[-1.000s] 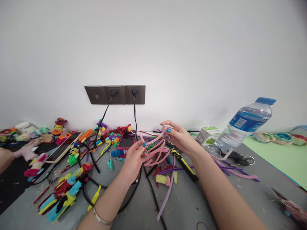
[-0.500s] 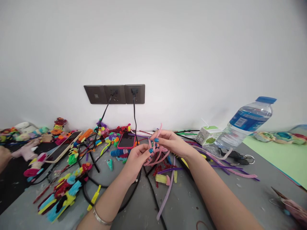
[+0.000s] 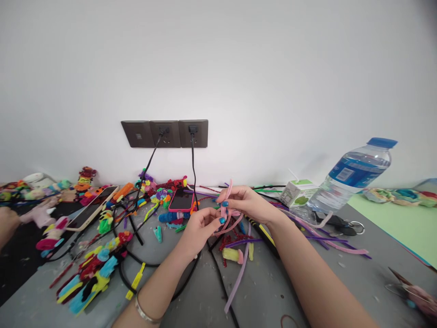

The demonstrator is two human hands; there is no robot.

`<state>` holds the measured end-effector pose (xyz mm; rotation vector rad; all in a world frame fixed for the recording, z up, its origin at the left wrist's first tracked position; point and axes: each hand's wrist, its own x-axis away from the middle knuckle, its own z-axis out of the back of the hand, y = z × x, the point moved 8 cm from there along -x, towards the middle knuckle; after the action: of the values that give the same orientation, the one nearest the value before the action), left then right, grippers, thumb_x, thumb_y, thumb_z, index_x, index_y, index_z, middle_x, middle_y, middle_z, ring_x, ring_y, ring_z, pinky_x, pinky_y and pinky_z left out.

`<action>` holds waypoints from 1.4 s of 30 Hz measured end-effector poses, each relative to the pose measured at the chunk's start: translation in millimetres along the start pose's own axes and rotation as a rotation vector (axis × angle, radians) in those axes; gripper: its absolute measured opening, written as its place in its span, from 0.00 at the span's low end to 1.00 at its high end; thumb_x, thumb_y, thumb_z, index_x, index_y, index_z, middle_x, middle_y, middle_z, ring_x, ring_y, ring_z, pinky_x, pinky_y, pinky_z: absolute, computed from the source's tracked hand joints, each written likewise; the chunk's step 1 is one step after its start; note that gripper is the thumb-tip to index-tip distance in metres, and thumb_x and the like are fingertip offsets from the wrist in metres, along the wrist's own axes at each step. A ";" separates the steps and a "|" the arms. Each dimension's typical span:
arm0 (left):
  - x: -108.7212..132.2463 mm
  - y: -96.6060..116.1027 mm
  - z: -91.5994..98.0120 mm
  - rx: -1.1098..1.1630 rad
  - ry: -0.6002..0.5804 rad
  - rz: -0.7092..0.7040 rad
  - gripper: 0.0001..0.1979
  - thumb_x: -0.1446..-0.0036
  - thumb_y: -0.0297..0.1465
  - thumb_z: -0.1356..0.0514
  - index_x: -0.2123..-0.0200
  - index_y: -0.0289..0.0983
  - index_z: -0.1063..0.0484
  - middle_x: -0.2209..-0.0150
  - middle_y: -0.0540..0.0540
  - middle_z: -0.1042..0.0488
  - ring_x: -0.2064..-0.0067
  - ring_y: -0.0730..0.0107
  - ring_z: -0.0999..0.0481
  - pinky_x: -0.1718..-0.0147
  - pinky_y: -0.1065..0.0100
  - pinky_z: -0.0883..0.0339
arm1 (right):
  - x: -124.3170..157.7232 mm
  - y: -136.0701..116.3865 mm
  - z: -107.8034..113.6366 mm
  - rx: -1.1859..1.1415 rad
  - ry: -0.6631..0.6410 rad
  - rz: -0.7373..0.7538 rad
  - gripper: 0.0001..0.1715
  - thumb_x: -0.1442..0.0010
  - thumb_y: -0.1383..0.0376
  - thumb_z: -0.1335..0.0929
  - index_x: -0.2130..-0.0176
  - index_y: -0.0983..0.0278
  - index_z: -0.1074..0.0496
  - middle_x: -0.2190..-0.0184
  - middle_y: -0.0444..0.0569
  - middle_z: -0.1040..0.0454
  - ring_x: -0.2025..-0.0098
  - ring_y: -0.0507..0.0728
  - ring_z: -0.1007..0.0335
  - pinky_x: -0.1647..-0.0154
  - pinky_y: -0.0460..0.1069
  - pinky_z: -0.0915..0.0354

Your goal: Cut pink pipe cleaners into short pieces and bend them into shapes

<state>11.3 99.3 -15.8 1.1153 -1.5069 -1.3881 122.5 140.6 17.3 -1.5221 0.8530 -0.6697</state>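
Pink pipe cleaners (image 3: 232, 224), bent into loops, are held between my two hands above the grey table. My left hand (image 3: 202, 228) pinches them from the lower left with thumb and fingers. From the upper right, my right hand (image 3: 246, 203) grips the same strands, a short end poking up above its fingers. Where the strands cross, my fingertips partly hide them. Just below lie a yellow fuzzy piece with a pink end (image 3: 232, 255), a lilac pipe cleaner (image 3: 239, 278) and red tinsel stems.
A phone in a pink case (image 3: 181, 200) and black cables (image 3: 218, 282) lie behind and below my hands. Right stand a drink carton (image 3: 297, 193) and a tilted water bottle (image 3: 351, 175); scissors (image 3: 406, 284) lie near. Colourful pipe-cleaner figures (image 3: 90, 278) and another person's hand (image 3: 7, 223) are left.
My fingers have drawn closer together around the pink strands, and my left hand has shifted slightly right. The whole view has moved a little; the things on the table stay put.
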 end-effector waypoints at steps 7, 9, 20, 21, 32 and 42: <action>5.3 20.8 4.6 -0.546 0.110 -0.294 0.02 0.44 0.28 0.43 0.67 0.37 0.30 0.71 0.50 0.30 0.74 0.73 0.34 0.74 0.72 0.44 | -2.0 -2.0 -0.6 0.024 0.042 0.007 0.16 0.48 0.58 0.24 0.65 0.67 0.24 0.74 0.47 0.21 0.75 0.50 0.28 0.73 0.44 0.34; 6.0 20.5 4.4 -0.645 0.110 -0.318 0.05 0.41 0.29 0.45 0.67 0.37 0.29 0.71 0.50 0.30 0.73 0.71 0.33 0.72 0.71 0.43 | -3.0 -1.8 -2.7 0.033 0.038 0.011 0.16 0.48 0.58 0.24 0.65 0.67 0.23 0.73 0.46 0.21 0.75 0.50 0.28 0.71 0.45 0.33; 10.3 18.0 2.9 -1.013 0.130 -0.334 0.14 0.33 0.29 0.53 0.64 0.37 0.29 0.68 0.46 0.25 0.66 0.63 0.26 0.66 0.67 0.40 | -6.0 -5.4 -3.3 0.094 0.105 0.032 0.14 0.50 0.59 0.23 0.67 0.67 0.24 0.75 0.44 0.24 0.73 0.51 0.29 0.69 0.46 0.32; 10.5 18.6 2.1 -1.041 0.130 -0.340 0.14 0.33 0.28 0.53 0.64 0.37 0.29 0.67 0.45 0.25 0.66 0.63 0.26 0.67 0.67 0.40 | -6.0 -5.5 -3.1 0.102 0.110 0.035 0.14 0.50 0.59 0.24 0.67 0.67 0.24 0.75 0.43 0.24 0.73 0.51 0.29 0.69 0.46 0.32; 9.6 19.0 2.4 -1.036 0.132 -0.260 0.12 0.36 0.28 0.52 0.70 0.38 0.32 0.71 0.49 0.29 0.70 0.68 0.31 0.70 0.68 0.47 | -3.5 0.2 -1.5 0.128 0.041 -0.004 0.13 0.47 0.60 0.24 0.65 0.67 0.23 0.71 0.45 0.23 0.69 0.52 0.25 0.65 0.47 0.28; 9.2 22.2 7.5 -0.734 0.172 -0.285 0.08 0.39 0.28 0.50 0.70 0.38 0.33 0.75 0.52 0.38 0.74 0.73 0.38 0.72 0.70 0.48 | 1.1 -0.3 0.0 0.140 -0.019 -0.054 0.15 0.46 0.58 0.25 0.65 0.66 0.26 0.73 0.48 0.20 0.71 0.53 0.23 0.73 0.45 0.32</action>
<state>-0.6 93.1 5.5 0.9512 -0.6231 -1.7787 123.2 139.7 17.5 -1.4268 0.7381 -0.7384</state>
